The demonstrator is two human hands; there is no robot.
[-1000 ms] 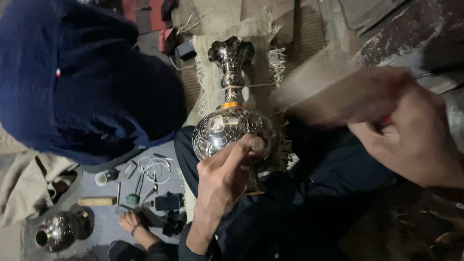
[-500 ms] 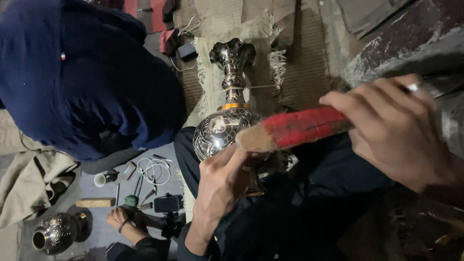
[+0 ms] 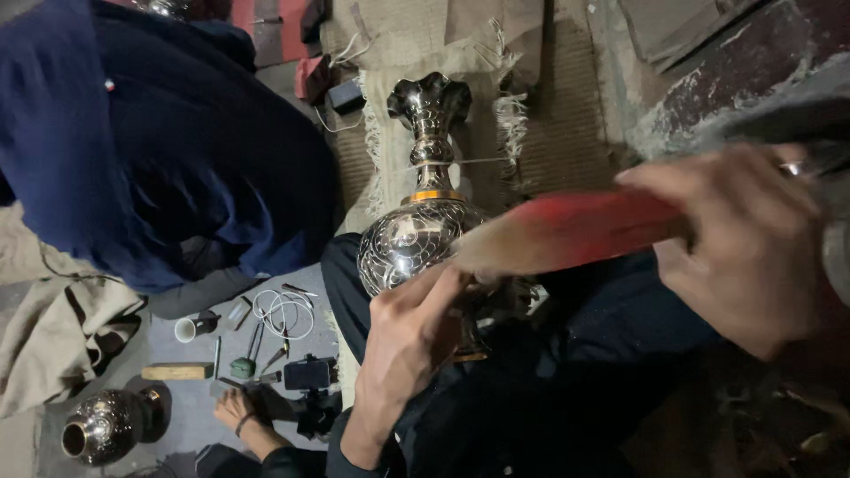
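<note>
My left hand [image 3: 409,341] rests on the round belly of a shiny metal vase [image 3: 423,232]. My fingers are curled close against it and my thumb presses on the side, so I hold it steady. The vase lies across my lap, on my dark blue clothes, with its wavy mouth pointing away from me toward a piece of rough cloth [image 3: 416,44] on the floor. It has a thin gold ring around its neck and patterns cut into its belly.

My right hand [image 3: 753,243] is wrapped tight around the red handle of a hammer [image 3: 575,232]. The hammer looks blurry. Its pale end is just beside my left fingers and the vase, and I cannot tell if it touches them.

To my left a person in a dark blue top [image 3: 150,142] bends over. Lower down, another person's hand [image 3: 235,409] lies on the grey floor. Near it are a small white cup [image 3: 186,329], a loop of white cord [image 3: 283,312], a little wooden block [image 3: 177,371] and some thin tools. A second shiny vase [image 3: 102,427] lies in the corner
</note>
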